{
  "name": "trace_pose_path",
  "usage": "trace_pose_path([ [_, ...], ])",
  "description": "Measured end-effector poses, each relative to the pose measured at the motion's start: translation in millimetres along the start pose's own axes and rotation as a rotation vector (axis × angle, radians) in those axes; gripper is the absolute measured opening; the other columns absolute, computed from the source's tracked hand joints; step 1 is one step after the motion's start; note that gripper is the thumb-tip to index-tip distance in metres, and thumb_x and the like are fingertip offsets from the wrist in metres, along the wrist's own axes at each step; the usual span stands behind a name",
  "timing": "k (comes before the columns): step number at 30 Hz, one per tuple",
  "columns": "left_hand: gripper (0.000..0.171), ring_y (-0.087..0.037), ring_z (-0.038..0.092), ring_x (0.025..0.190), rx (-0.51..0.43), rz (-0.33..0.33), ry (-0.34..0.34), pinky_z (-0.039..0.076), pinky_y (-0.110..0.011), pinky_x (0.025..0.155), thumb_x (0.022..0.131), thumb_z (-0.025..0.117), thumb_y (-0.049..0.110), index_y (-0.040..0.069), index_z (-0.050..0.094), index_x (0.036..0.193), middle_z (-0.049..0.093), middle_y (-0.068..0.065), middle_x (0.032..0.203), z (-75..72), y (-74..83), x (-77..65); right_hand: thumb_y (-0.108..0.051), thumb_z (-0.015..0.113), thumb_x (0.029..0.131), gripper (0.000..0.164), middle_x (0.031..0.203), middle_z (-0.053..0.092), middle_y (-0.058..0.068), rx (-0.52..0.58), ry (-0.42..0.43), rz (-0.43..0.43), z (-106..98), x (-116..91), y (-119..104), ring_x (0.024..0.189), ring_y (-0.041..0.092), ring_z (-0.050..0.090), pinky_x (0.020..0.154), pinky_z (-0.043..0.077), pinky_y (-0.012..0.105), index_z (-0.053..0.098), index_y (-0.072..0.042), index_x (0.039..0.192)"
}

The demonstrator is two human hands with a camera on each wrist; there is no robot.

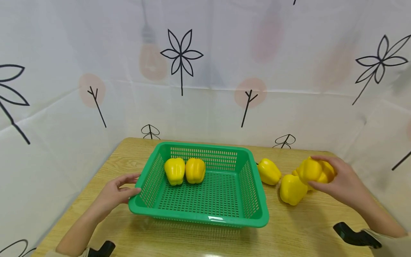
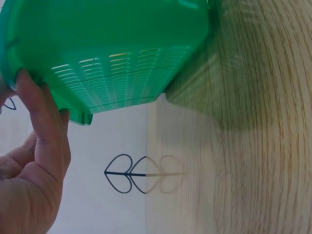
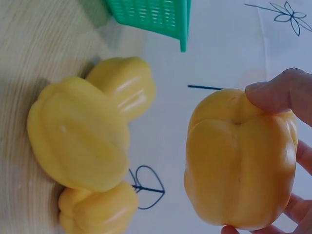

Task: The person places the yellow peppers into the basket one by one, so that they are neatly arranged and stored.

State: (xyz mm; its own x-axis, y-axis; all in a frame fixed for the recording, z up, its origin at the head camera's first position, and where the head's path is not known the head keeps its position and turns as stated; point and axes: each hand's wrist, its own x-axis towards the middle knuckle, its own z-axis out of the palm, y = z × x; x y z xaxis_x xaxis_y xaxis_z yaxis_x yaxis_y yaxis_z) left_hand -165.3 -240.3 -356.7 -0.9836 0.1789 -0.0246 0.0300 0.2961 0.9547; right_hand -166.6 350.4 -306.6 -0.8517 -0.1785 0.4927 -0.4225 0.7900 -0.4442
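My right hand (image 1: 340, 178) grips a yellow bell pepper (image 3: 239, 161) between thumb and fingers, raised over the right side of the table. Just beneath it lie more yellow bell peppers: one rounded pepper (image 1: 293, 191) in front, another partly hidden behind the held one. A third loose pepper (image 1: 269, 172) lies near the right wall of a green plastic basket (image 1: 199, 218). Inside the basket, two yellow peppers, a left one (image 1: 174, 172) and a right one (image 1: 195, 171), sit side by side at the back left. My left hand (image 1: 117, 191) holds the basket's left rim.
A wooden table (image 1: 224, 242) carries everything. Behind it and along both sides hangs a white curtain (image 1: 212, 114) printed with black flowers and pale pink shapes. The basket takes up the table's middle, its perforated wall (image 2: 122, 73) rising from the tabletop.
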Motion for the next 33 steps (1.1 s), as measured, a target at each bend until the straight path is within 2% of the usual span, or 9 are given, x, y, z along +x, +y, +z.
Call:
trace_pose_path([
  [6, 0.062, -0.018, 0.064, 0.089, -0.014, 0.003, -0.006, 0.054, -0.039, 0.068, 0.087, 0.067, 0.02, 0.001, 0.039, 0.14, 0.041, -0.024, 0.131, 0.0, -0.7, 0.1, -0.006, 0.085, 0.064, 0.066, 0.118, 0.05, 0.02, -0.005, 0.008, -0.008, 1.7, 7.6, -7.6, 0.093, -0.003, 0.038, 0.063, 0.041, 0.009, 0.055, 0.0, 0.122],
  [9, 0.062, -0.019, 0.064, 0.089, -0.018, 0.004, -0.006, 0.054, -0.039, 0.068, 0.087, 0.067, 0.019, 0.001, 0.039, 0.14, 0.041, -0.024, 0.131, 0.2, -0.7, 0.0, -0.006, 0.086, 0.063, 0.066, 0.117, 0.051, 0.021, -0.019, 0.017, -0.024, 3.8, 11.0, -12.1, 0.098, 0.013, 0.042, 0.066, 0.035, 0.008, 0.056, 0.001, 0.121],
  [13, 0.062, -0.018, 0.064, 0.089, -0.013, 0.004, -0.003, 0.054, -0.039, 0.068, 0.087, 0.067, 0.019, 0.001, 0.039, 0.14, 0.041, -0.024, 0.131, 0.2, -0.5, -0.1, -0.009, 0.086, 0.063, 0.066, 0.117, 0.051, 0.022, -0.038, 0.013, -0.025, 5.8, 15.4, -19.3, 0.101, 0.035, 0.043, 0.067, 0.034, 0.014, 0.056, 0.0, 0.121],
  [16, 0.062, -0.018, 0.063, 0.09, -0.004, 0.003, 0.001, 0.053, -0.039, 0.068, 0.087, 0.067, 0.02, 0.002, 0.04, 0.14, 0.041, -0.024, 0.131, 0.1, -0.6, 0.2, -0.01, 0.086, 0.064, 0.066, 0.118, 0.051, 0.022, -0.036, 0.005, -0.033, 7.9, 18.9, -23.7, 0.101, 0.035, 0.044, 0.064, 0.037, 0.016, 0.056, -0.002, 0.122],
  [23, 0.062, -0.017, 0.063, 0.092, 0.014, -0.005, 0.005, 0.053, -0.038, 0.069, 0.087, 0.067, 0.021, 0.003, 0.04, 0.14, 0.041, -0.024, 0.132, 0.0, -0.8, 0.0, -0.009, 0.084, 0.065, 0.065, 0.119, 0.051, 0.018, 0.017, -0.008, -0.071, 16.8, 26.5, -35.0, 0.096, 0.023, 0.043, 0.064, 0.042, 0.015, 0.055, -0.002, 0.123],
  [29, 0.063, -0.017, 0.062, 0.093, 0.02, -0.013, 0.01, 0.053, -0.038, 0.069, 0.087, 0.067, 0.022, 0.003, 0.04, 0.14, 0.041, -0.023, 0.132, -0.1, 0.1, 0.1, -0.009, 0.085, 0.065, 0.066, 0.118, 0.052, 0.014, 0.017, -0.005, -0.091, 22.8, 32.7, -45.7, 0.096, 0.022, 0.043, 0.066, 0.042, 0.016, 0.055, -0.003, 0.123],
  [33, 0.063, -0.017, 0.062, 0.092, 0.02, -0.013, 0.007, 0.053, -0.038, 0.069, 0.087, 0.067, 0.022, 0.003, 0.039, 0.14, 0.041, -0.024, 0.132, 0.0, 0.3, 0.2, -0.008, 0.085, 0.064, 0.065, 0.117, 0.052, 0.015, 0.04, -0.011, -0.106, 25.2, 36.9, -51.6, 0.096, 0.026, 0.044, 0.065, 0.043, 0.018, 0.056, -0.003, 0.122],
])
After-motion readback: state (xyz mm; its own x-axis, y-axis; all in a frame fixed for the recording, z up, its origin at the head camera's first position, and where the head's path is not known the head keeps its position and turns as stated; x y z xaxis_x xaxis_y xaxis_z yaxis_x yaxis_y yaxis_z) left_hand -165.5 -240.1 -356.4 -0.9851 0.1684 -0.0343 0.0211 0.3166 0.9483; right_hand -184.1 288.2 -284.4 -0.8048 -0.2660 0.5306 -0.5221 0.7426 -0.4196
